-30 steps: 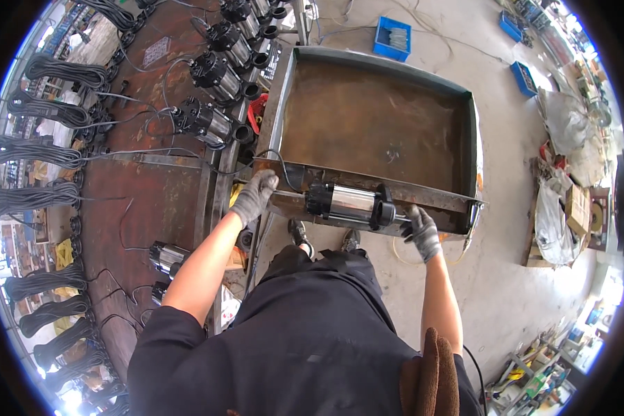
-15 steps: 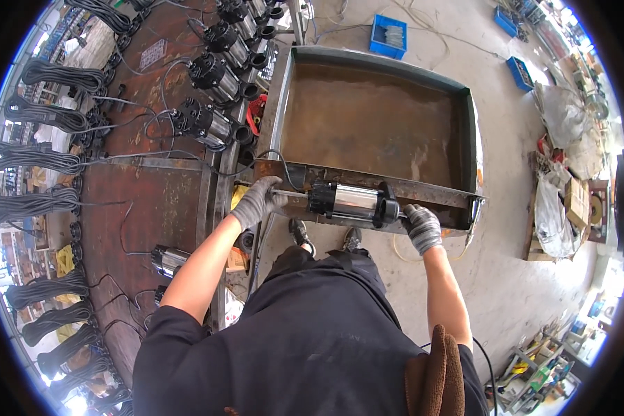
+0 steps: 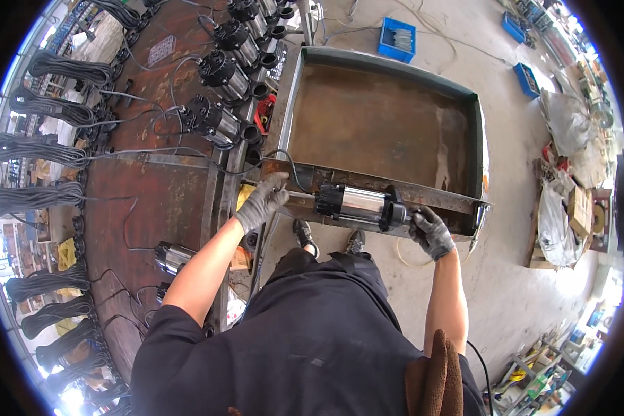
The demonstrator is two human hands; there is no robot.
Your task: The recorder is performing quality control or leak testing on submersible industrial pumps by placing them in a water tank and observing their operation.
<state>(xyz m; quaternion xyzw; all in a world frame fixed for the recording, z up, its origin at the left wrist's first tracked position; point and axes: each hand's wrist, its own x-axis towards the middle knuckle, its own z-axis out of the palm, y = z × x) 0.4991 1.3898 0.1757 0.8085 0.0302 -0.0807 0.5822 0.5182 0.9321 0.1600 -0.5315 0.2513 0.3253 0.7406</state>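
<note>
A black and steel pump (image 3: 360,206) lies sideways over the front ledge of a metal tank (image 3: 481,132) of brown water. My left hand (image 3: 265,201), in a grey glove, has its fingers closed round the metal rod (image 3: 301,195) at the pump's left end. My right hand (image 3: 430,229), also gloved, pinches the short shaft at the right end, partly hidden by the fingers. A black cable (image 3: 292,165) loops behind my left hand.
Several pumps (image 3: 218,125) line the rusty bench (image 3: 145,201) on my left, beside coiled cables (image 3: 38,201). Blue crates (image 3: 396,40) sit on the floor beyond the tank. A pallet with sacks and cartons (image 3: 579,208) stands at the right, a cluttered shelf (image 3: 534,367) at lower right.
The pump and both hands appear slightly further right in the view, along with the surroundings. My right hand's fingers have shifted their grip on the shaft. The water's ripples differ.
</note>
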